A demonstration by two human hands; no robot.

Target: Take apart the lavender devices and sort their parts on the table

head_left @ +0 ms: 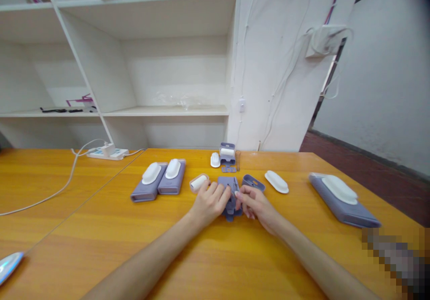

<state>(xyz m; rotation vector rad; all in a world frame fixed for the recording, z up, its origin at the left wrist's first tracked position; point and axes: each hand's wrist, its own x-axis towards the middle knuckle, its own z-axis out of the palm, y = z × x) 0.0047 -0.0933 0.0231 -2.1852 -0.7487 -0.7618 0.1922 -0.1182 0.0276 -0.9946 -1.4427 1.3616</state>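
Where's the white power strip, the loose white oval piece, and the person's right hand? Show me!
White power strip (117, 154): head view, on its body beside the plug.
Loose white oval piece (277, 182): head view, middle of its top.
Right hand (257, 202): head view, back of the hand.

Around the purple case (228, 181), open table (231, 264) lies at six o'clock between the forearms (161, 255); boxes (172, 186) block nine to ten, a white cover (276, 182) two to three.
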